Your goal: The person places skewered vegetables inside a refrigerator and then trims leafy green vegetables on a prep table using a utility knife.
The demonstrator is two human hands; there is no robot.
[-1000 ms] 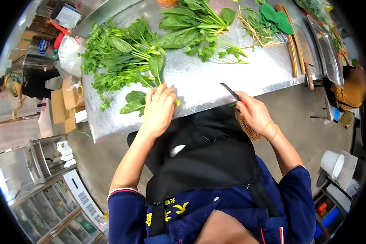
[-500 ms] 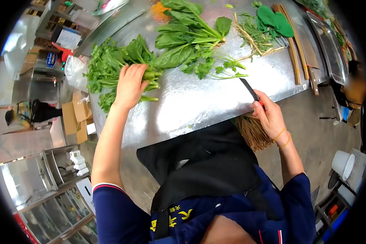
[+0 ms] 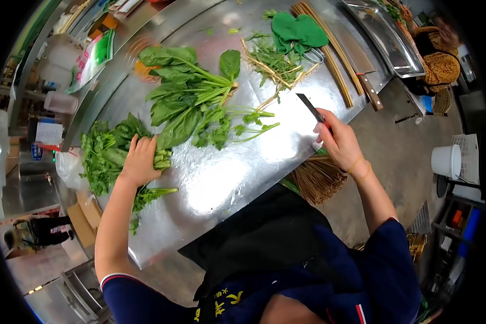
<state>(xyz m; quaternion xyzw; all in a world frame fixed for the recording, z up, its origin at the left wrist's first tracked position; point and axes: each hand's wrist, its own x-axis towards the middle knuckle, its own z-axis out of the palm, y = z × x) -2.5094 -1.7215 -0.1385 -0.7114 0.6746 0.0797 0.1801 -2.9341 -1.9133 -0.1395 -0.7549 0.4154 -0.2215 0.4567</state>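
Note:
My left hand [image 3: 141,162] is closed over the stems of a pile of leafy greens [image 3: 101,156] at the left of the metal table [image 3: 194,221]. A small loose sprig [image 3: 155,195] lies just below it. My right hand [image 3: 337,139] grips a small dark-bladed knife [image 3: 309,107] above the table's front edge, its blade pointing up and left. Between my hands, farther back, lie a bunch of broad-leaved spinach [image 3: 175,89] and some thin-stemmed herb sprigs [image 3: 216,125].
Trimmed herb scraps [image 3: 270,58], a green cloth [image 3: 298,32], long brown sticks [image 3: 335,59], a cleaver [image 3: 369,92] and a metal tray [image 3: 386,35] lie at the back right. A bundle of brown stalks [image 3: 317,179] is below the front edge. People stand far left and upper right.
The view has shifted. My left hand has gone from the front edge to the greens pile and now grasps its stems. My right hand still holds the knife.

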